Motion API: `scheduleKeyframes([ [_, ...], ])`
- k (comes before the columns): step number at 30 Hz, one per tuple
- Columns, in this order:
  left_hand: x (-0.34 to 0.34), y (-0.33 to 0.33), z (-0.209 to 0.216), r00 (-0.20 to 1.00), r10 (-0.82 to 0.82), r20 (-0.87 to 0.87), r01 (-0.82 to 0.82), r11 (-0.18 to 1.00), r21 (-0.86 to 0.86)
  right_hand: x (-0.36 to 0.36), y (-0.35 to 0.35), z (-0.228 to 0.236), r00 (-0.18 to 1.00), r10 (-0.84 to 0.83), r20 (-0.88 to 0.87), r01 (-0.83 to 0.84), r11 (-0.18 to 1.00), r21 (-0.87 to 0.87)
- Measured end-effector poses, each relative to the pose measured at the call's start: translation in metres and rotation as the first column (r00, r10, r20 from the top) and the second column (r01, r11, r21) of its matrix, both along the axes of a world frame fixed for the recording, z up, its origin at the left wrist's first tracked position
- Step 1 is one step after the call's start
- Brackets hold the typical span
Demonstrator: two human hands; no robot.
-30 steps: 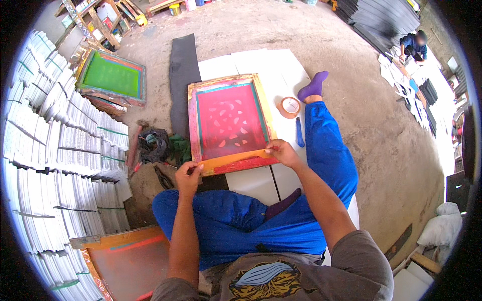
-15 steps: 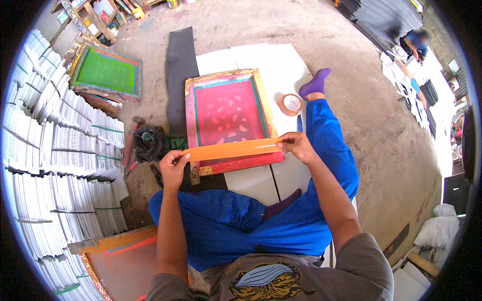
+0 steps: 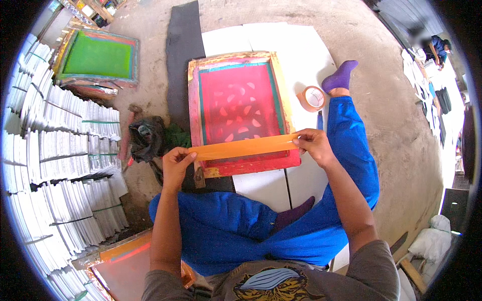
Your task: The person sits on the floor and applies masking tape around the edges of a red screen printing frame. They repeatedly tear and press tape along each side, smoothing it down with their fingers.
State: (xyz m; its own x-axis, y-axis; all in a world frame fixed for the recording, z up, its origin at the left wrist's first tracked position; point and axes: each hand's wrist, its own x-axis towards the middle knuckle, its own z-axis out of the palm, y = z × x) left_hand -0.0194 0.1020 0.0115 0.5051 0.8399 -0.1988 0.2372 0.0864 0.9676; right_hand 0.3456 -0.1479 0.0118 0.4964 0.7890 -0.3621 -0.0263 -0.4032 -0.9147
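Between my two hands a strip of orange-brown packing tape [image 3: 243,146] is stretched taut, crossing over the near part of a screen printing frame [image 3: 236,108]. My left hand [image 3: 176,163] pinches the strip's left end, close to the frame's near left corner. The other end is pinched by my right hand [image 3: 314,145], over the frame's right side. Pink mesh with pale curved shapes fills the wooden frame. Whether the strip touches the frame cannot be made out. A roll of tape [image 3: 311,98] lies on the white sheets, right of the frame.
Bundled stacks of white sheets [image 3: 60,155] line the left side. A green-meshed frame [image 3: 98,56] lies at far left, another frame [image 3: 125,273] at near left. A black plastic bag [image 3: 146,136] sits beside a dark strip [image 3: 183,60]. At far right, another person [image 3: 440,49] bends over.
The view has shifted, so the frame and tape roll appear farther right. My hands still hold the tape strip stretched across the frame's near part.
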Motion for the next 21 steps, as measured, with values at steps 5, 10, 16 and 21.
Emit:
scheduleKeyframes([
  [5,0.005,0.004,-0.007,0.987,-0.006,-0.161,-0.003,0.999,-0.052,0.002,0.004,-0.016,0.999,-0.033,0.009,0.033,0.999,-0.014],
  [10,0.009,0.012,-0.016,0.976,-0.009,-0.218,-0.017,0.993,-0.118,0.0,0.002,-0.031,0.956,0.079,0.283,-0.105,0.991,0.079],
  [16,0.015,0.019,-0.022,0.943,-0.006,-0.332,-0.015,0.998,-0.06,0.001,0.016,-0.016,0.886,0.184,0.425,-0.23,0.972,0.057],
  [21,0.021,0.019,-0.019,0.944,-0.009,-0.329,-0.009,0.999,-0.053,0.003,0.017,-0.016,0.832,0.276,0.481,-0.321,0.947,0.011],
])
